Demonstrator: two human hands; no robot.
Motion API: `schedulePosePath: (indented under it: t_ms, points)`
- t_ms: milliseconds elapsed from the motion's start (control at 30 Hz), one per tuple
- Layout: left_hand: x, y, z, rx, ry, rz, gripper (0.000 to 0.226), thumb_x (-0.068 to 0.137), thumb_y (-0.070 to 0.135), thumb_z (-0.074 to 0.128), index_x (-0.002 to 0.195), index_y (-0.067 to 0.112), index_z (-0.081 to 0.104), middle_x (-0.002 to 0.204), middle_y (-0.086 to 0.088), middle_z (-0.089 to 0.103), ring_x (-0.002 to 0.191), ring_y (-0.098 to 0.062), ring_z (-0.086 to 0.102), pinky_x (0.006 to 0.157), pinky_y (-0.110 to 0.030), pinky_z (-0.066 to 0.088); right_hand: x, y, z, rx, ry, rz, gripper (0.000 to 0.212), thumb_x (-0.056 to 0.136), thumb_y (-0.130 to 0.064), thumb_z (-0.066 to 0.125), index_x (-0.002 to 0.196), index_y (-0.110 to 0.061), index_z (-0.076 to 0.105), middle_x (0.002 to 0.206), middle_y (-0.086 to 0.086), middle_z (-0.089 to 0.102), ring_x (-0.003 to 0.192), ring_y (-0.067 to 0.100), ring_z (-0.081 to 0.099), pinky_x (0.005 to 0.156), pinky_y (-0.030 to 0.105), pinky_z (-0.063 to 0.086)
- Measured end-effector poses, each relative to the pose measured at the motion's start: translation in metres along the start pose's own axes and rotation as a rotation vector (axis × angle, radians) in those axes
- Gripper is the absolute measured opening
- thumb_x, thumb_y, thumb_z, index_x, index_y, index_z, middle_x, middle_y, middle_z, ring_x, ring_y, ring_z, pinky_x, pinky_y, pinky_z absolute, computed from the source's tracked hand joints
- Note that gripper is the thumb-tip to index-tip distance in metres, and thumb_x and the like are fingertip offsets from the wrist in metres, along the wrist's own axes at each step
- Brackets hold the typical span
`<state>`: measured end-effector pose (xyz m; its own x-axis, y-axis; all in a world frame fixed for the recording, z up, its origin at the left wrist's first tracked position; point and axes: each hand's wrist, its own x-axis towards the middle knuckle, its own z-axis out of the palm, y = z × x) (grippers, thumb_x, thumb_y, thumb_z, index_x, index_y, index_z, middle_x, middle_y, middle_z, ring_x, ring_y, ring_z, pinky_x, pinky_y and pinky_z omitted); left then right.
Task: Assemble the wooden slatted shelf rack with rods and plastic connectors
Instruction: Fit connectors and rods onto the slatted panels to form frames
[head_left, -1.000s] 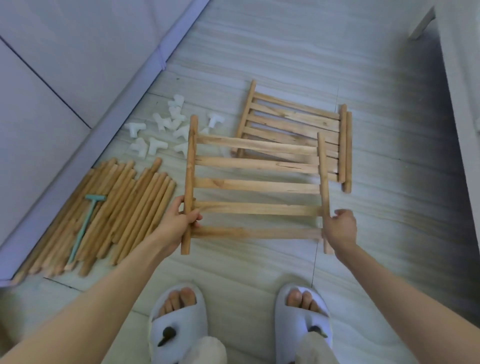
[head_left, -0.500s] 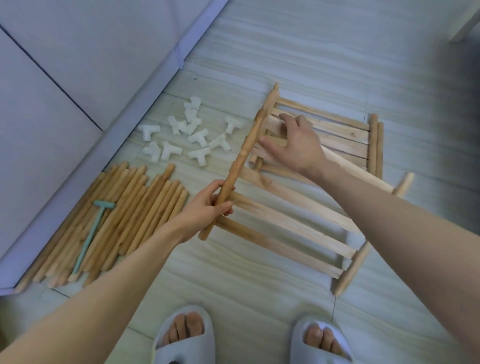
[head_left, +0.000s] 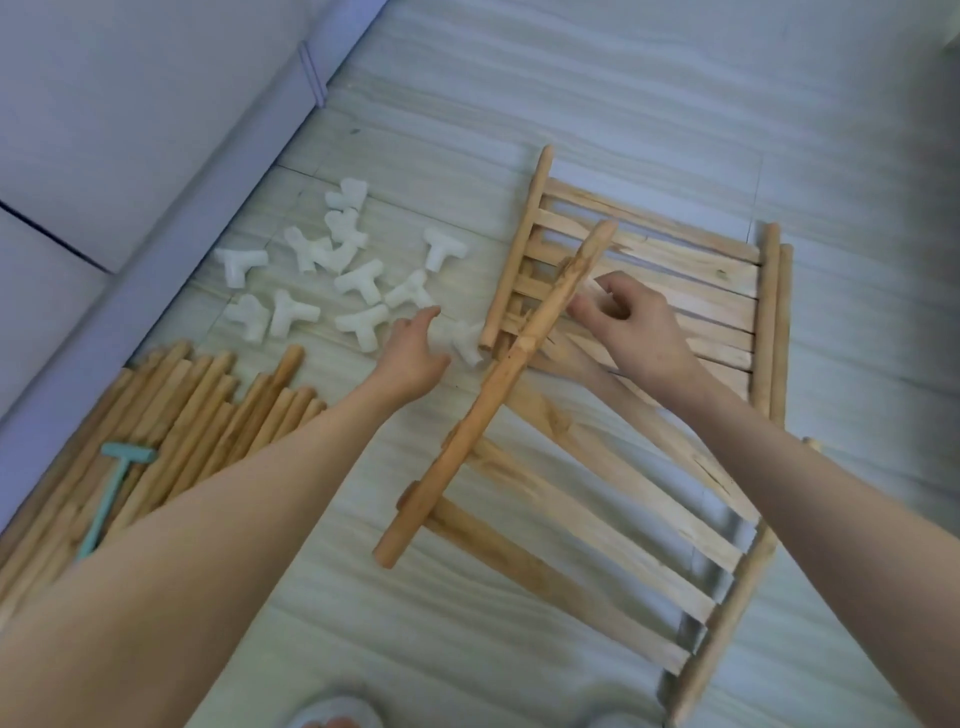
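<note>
A wooden slatted panel (head_left: 597, 499) stands tilted in front of me, its left side rod (head_left: 493, 395) running from lower left up to the right. My right hand (head_left: 634, 332) grips the panel's top slat close to that rod, fingers curled. A second slatted panel (head_left: 691, 265) lies flat on the floor behind it. Several white plastic T connectors (head_left: 358, 278) are scattered to the left. My left hand (head_left: 415, 348) reaches among them with fingers extended and holds nothing; one connector (head_left: 467, 343) lies just to its right.
A pile of loose wooden rods (head_left: 182, 415) lies at the left with a teal T-shaped tool (head_left: 111, 493) on top. A pale wall and baseboard (head_left: 156, 249) run along the left. The floor is light wood-grain tile (head_left: 623, 93). A slipper tip (head_left: 332, 714) shows at the bottom.
My left hand let go of the panel's left rod and moved up-left to the white connectors. My right hand still holds the panel's upper part. The view moved closer.
</note>
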<state>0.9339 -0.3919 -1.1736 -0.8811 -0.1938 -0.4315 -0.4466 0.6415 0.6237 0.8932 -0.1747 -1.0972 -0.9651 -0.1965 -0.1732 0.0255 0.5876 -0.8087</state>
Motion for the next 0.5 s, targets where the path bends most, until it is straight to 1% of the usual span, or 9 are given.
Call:
schedulePosePath:
  t_ms: [33,100,133,200,267,333,367,433,500]
  points:
    - [0.008,0.0,0.006,0.014,-0.001,0.012,0.059,0.091,0.015,0.055,0.144,0.018,0.029,0.139,-0.016,0.035,0.12,-0.031,0.046,0.094,-0.03,0.037,0.002,0.002,0.0,0.029,-0.014,0.007,0.025,0.088,-0.033,0.061,0.068,-0.032,0.046,0.056,-0.011,0.036,0.052,0.003,0.037,0.055,0.021,0.03]
    - [0.021,0.0,0.017,0.048,0.014,0.036,0.051,0.09,0.016,0.056,0.138,0.016,0.04,0.134,-0.016,0.042,0.117,-0.031,0.048,0.095,-0.031,0.038,0.007,0.006,-0.002,0.065,-0.044,0.041,0.019,0.09,-0.033,0.058,0.073,-0.028,0.052,0.061,-0.008,0.041,0.062,0.009,0.041,0.064,0.026,0.035]
    - [0.025,-0.001,0.021,0.057,0.04,0.054,0.044,0.089,0.016,0.056,0.132,0.013,0.046,0.127,-0.016,0.048,0.113,-0.031,0.05,0.092,-0.032,0.04,0.009,0.008,-0.003,0.076,-0.062,0.061,0.017,0.091,-0.034,0.055,0.077,-0.025,0.055,0.065,-0.007,0.045,0.067,0.012,0.043,0.07,0.028,0.036]
    - [0.029,-0.001,0.026,0.069,0.093,0.095,0.03,0.089,0.017,0.056,0.117,0.008,0.054,0.113,-0.015,0.057,0.103,-0.029,0.055,0.08,-0.03,0.041,0.012,0.012,-0.005,0.064,-0.085,0.094,0.023,0.093,-0.041,0.049,0.086,-0.021,0.057,0.071,-0.007,0.05,0.073,0.013,0.047,0.074,0.029,0.038]
    - [0.027,-0.002,0.028,0.086,0.094,0.134,0.019,0.088,0.02,0.056,0.104,0.009,0.054,0.102,-0.014,0.06,0.094,-0.028,0.057,0.075,-0.033,0.043,0.012,0.014,-0.007,-0.02,-0.062,0.115,0.033,0.091,-0.053,0.045,0.084,-0.022,0.054,0.072,-0.009,0.052,0.076,0.015,0.05,0.074,0.029,0.039]
    - [0.02,-0.003,0.024,0.06,0.081,0.134,0.014,0.087,0.021,0.058,0.092,0.011,0.049,0.093,-0.013,0.061,0.086,-0.027,0.057,0.072,-0.036,0.045,0.009,0.011,-0.009,-0.134,-0.002,0.114,0.043,0.086,-0.064,0.044,0.072,-0.024,0.046,0.067,-0.008,0.05,0.073,0.018,0.049,0.068,0.033,0.038]
    - [0.014,-0.005,0.02,0.022,0.08,0.124,0.016,0.086,0.022,0.059,0.089,0.011,0.047,0.09,-0.01,0.06,0.084,-0.025,0.057,0.069,-0.035,0.044,0.006,0.008,-0.01,-0.173,0.024,0.111,0.047,0.083,-0.068,0.044,0.068,-0.023,0.042,0.065,-0.007,0.048,0.07,0.019,0.048,0.066,0.033,0.036]
    - [-0.001,-0.005,0.007,-0.067,0.101,0.115,0.016,0.084,0.022,0.06,0.086,0.015,0.046,0.085,0.001,0.057,0.081,-0.017,0.057,0.063,-0.026,0.041,-0.002,-0.002,-0.016,-0.205,0.058,0.111,0.053,0.08,-0.072,0.044,0.065,-0.022,0.038,0.063,-0.007,0.044,0.068,0.02,0.045,0.065,0.034,0.033]
    - [-0.023,0.0,-0.012,-0.165,0.161,0.106,0.017,0.081,0.023,0.062,0.081,0.021,0.045,0.084,0.009,0.056,0.078,-0.009,0.057,0.061,-0.022,0.041,-0.013,-0.017,-0.024,-0.205,0.075,0.116,0.053,0.08,-0.072,0.045,0.064,-0.021,0.038,0.062,-0.008,0.042,0.069,0.02,0.044,0.064,0.034,0.032]
